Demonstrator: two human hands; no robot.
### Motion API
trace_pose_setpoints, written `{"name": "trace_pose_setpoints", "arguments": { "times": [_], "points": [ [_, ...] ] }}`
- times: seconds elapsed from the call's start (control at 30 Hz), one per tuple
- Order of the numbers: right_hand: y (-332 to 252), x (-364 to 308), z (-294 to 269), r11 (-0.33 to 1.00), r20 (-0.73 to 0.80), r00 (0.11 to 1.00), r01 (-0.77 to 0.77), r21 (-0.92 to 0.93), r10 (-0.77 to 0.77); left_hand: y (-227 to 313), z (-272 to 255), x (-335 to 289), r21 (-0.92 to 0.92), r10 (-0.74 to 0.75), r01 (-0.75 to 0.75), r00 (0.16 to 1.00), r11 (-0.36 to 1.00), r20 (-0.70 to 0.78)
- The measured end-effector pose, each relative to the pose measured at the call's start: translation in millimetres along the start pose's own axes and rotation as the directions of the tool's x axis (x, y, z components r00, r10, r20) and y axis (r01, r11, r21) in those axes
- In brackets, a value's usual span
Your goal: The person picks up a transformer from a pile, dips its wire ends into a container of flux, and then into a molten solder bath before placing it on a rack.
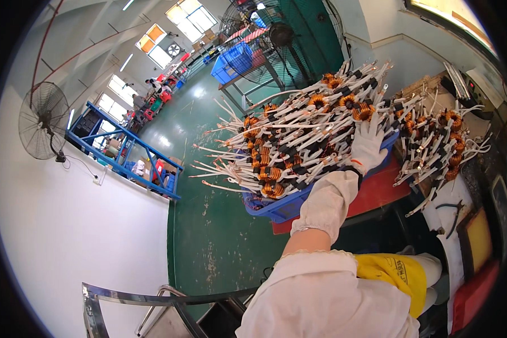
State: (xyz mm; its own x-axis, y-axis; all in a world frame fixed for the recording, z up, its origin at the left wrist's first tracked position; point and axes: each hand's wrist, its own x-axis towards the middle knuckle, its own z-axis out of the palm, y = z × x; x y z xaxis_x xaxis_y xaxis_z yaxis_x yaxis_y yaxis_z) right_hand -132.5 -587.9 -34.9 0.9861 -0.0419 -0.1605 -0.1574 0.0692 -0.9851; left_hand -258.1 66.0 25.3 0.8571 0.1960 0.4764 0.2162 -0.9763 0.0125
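My left hand (368, 147), in a white glove, reaches out over a blue plastic bin (281, 209). Its fingers are stretched out and lie against the heap at the bin's right side, next to a copper-wound ring coil (363, 111). The bin is piled high with such coils, whose white-sleeved leads (307, 134) stick out on all sides and end in metal lugs. A pale sleeve covers my forearm (327, 203), with an orange and dark band at the wrist. My right hand does not show.
A second pile of coils (448, 135) lies on the bench to the right, with dark-handled pliers (455, 217) nearer. Under the bin is a red surface (377, 194). A large floor fan (281, 36) stands behind; a metal chair frame (169, 296) is at lower left.
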Motion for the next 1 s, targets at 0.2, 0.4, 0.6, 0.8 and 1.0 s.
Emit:
{"name": "trace_pose_setpoints", "arguments": {
  "times": [0.2, 0.4, 0.6, 0.8, 1.0],
  "points": [
    [11, 11, 3, 0.999, 0.034, 0.999, -0.009, 0.052, 0.007, 4, 5, -3, 0.052, 0.003, 0.001, 0.997, 0.999, -0.081],
    [23, 4, -14, 0.994, 0.022, 1.0, -0.012, 0.104, 0.01, 10, 0, -2, 0.09, 0.003, 0.0, 0.999, 0.996, -0.032],
    [38, 6, -14, 0.986, 0.036, 0.999, -0.016, 0.166, 0.01, 8, 8, -3, 0.135, -0.003, 0.023, 0.99, 0.991, -0.144],
    [53, 10, -6, 0.976, 0.063, 0.998, -0.032, 0.217, 0.019, 9, 10, -3, 0.158, 0.005, 0.017, 0.991, 0.987, -0.137],
    [73, 13, 9, 0.961, 0.087, 0.996, -0.049, 0.273, 0.027, 8, 10, -5, 0.139, 0.005, 0.014, 0.99, 0.99, -0.138]
  ]
}}
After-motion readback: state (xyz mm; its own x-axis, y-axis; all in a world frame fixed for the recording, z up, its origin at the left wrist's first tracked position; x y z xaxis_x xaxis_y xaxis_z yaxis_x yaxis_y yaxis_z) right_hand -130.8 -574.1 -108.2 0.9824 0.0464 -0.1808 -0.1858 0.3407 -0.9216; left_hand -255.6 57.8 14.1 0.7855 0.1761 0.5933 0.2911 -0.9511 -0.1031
